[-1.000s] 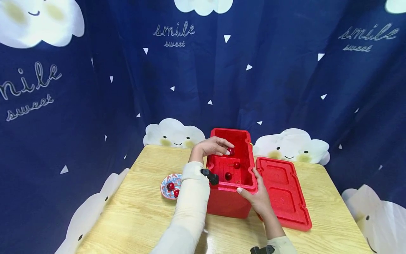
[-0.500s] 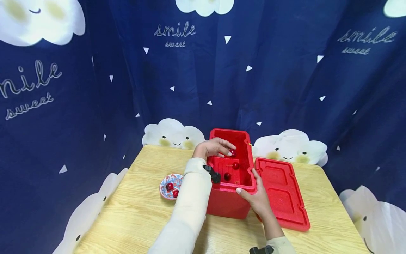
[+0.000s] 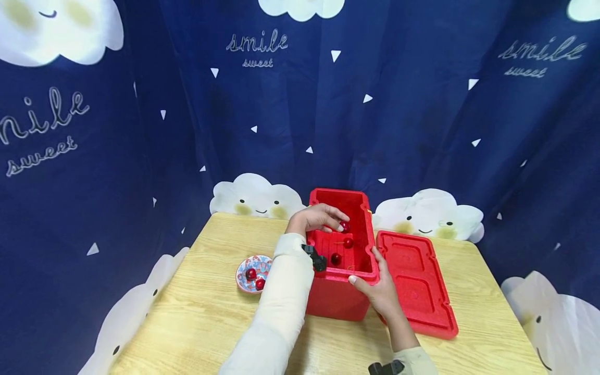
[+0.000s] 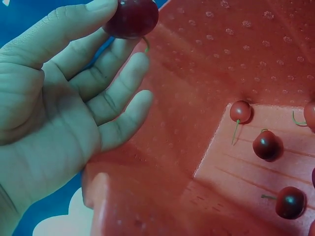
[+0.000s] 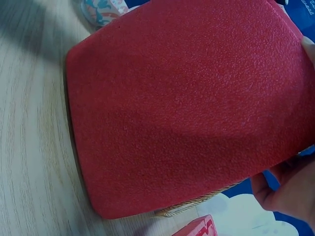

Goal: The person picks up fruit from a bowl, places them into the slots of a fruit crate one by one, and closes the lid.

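My left hand (image 3: 315, 216) pinches a dark red cherry (image 4: 132, 18) between thumb and fingertips, its short green stem hanging down. That hand is held over the open mouth of a red foam box (image 3: 335, 302). On the box's ribbed floor lie several cherries, among them one cherry (image 4: 266, 144) in the middle and another cherry (image 4: 290, 202) lower down, both with stems. My right hand (image 3: 385, 294) grips the box at its near right corner, thumb on the front rim and fingers along the right side. In the right wrist view, the box's outer wall hides part of that hand.
Left of the box, a small patterned dish (image 3: 238, 279) holds cherries and is partly covered by my left sleeve. The red lid (image 3: 414, 291) lies on the wooden table (image 3: 187, 312) at the right. A yellow cord (image 5: 197, 199) runs along the box's side. A blue curtain (image 3: 300, 104) hangs behind.
My left hand has shifted slightly to the right with the cherry, then stayed nearly still over the box. My right hand keeps its grip on the corner.
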Tool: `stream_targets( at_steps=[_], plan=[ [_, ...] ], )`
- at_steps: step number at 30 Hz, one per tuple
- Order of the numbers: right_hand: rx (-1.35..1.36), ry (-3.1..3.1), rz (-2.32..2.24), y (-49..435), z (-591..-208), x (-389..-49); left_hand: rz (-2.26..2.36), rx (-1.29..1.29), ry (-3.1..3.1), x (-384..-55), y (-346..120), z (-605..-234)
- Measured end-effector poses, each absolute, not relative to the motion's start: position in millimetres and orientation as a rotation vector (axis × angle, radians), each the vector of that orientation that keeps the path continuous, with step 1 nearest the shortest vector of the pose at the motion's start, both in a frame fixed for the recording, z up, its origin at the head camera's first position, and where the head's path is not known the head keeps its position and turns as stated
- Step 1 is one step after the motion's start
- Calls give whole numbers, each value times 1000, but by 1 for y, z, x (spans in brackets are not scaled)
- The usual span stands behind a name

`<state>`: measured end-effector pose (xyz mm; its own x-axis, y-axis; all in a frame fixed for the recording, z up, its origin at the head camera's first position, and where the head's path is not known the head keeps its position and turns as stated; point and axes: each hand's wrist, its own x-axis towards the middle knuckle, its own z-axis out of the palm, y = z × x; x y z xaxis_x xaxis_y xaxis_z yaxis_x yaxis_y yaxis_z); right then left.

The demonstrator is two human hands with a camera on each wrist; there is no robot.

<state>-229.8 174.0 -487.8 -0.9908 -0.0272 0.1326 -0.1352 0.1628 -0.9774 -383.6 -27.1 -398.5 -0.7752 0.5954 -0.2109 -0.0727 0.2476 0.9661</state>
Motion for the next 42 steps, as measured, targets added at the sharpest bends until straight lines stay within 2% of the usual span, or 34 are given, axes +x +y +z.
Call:
stream_targets(
  at_steps=[14,23,31,42],
  plan=[
    [185,-2287,1961,171,-486,-227,1470,513,2051,-386,-22,-398],
    [180,-2296,1965,173,-487,-228,1461,530,2057,-378,-24,-382],
    [170,-2306,1952,174,-487,-228,1425,681,2264,-353,-41,-362],
    [176,-2281,1978,171,-488,-228,1589,743,2298,-313,-69,-377]
  ],
)
